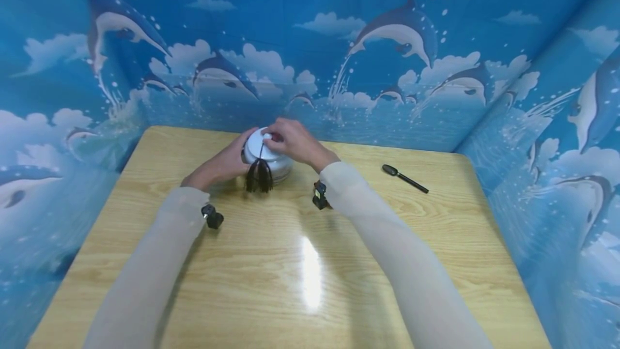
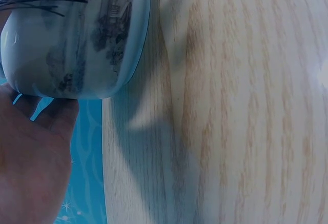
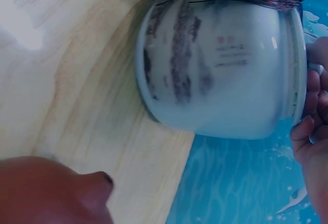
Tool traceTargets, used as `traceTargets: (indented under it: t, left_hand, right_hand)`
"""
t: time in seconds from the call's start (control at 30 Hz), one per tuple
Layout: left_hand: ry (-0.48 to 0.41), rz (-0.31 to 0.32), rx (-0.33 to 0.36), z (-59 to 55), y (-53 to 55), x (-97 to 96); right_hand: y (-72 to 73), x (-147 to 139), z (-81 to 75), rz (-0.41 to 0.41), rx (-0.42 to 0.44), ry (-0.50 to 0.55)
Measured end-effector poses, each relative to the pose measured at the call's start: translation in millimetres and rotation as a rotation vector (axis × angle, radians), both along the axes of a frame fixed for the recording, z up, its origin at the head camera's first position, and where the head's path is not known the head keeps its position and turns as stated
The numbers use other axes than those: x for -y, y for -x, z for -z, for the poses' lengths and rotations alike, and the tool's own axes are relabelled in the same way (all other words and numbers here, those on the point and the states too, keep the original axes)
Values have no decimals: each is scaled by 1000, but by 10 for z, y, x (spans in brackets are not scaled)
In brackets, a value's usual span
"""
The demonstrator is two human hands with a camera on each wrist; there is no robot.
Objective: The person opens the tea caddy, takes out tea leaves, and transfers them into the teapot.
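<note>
A white ceramic jar (image 1: 281, 169) with a dark painted scene (image 3: 182, 55) stands near the table's far edge. On top sits its white lid (image 1: 254, 143), from which a black tassel (image 1: 259, 176) hangs down the front. My left hand (image 1: 224, 163) holds the jar's left side, its fingers partly hidden behind the body (image 2: 46, 55). From the right, my right hand (image 1: 296, 141) pinches the small knob of the lid. In the right wrist view, the fingers (image 3: 311, 106) are beside the lid's rim.
A black spoon-like utensil (image 1: 406, 179) lies on the wooden table (image 1: 261, 263) at the right. A blue dolphin-print curtain (image 1: 310, 90) surrounds the table's back and sides. Low in the right wrist view is a rounded brown shape (image 3: 46, 190) that I cannot identify.
</note>
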State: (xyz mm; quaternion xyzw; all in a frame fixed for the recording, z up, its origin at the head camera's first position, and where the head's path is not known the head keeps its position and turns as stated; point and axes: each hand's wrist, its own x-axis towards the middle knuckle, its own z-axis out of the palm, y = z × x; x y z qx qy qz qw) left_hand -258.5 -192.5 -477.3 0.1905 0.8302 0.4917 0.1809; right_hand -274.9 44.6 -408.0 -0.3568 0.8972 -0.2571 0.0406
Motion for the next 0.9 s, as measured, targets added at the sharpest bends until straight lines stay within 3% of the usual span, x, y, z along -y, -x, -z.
traceTargets:
  t: [0.33, 0.6, 0.9]
  left_hand:
    - [2, -10, -6, 12, -10, 3]
    - [-12, -23, 16, -5, -47, 27]
    - [-6, -34, 18, -55, -134, 165]
  right_hand:
    - [-20, -9, 94, 28, 5, 44]
    - [-55, -51, 123, 64, 77, 137]
    - [-121, -429, 120, 119, 150, 198]
